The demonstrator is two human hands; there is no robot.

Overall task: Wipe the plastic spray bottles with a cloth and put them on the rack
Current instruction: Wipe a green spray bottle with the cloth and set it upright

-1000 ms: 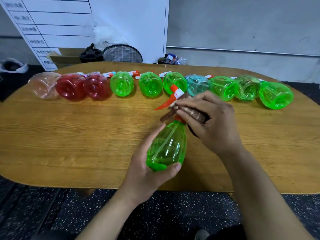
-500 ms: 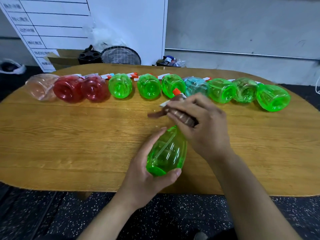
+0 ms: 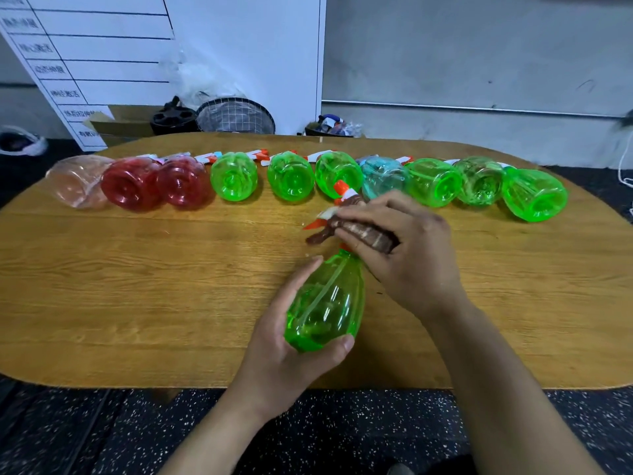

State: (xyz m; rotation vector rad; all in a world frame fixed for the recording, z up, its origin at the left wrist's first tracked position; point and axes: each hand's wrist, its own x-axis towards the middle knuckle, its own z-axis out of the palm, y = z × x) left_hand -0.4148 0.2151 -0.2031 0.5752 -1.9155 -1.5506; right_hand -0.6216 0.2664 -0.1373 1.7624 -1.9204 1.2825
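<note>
Green spray bottle [image 3: 325, 303] lies at lower centre, base cupped in the left hand [image 3: 291, 354], its long axis running up-right to the nozzle, where the right hand [image 3: 404, 255] pinches the brown cloth [image 3: 359, 231] around the head.

1. Green spray bottle [image 3: 325, 303]: clear green plastic with a dip tube visible inside, held over the wooden table, base toward the camera and neck pointing away. Its orange and white trigger head [image 3: 337, 200] is partly wrapped.
2. Cloth [image 3: 363, 231]: brown with pale stripes, bunched around the bottle's neck and trigger head, one end trailing to the left.
3. Row of spray bottles lying on their sides along the far side of the table, bases facing the camera: from the left, one pale peach bottle [image 3: 80, 181], two red bottles [image 3: 132, 186], three green bottles [image 3: 234, 176], one teal bottle [image 3: 383, 174], three more green ones [image 3: 534, 197].
</note>
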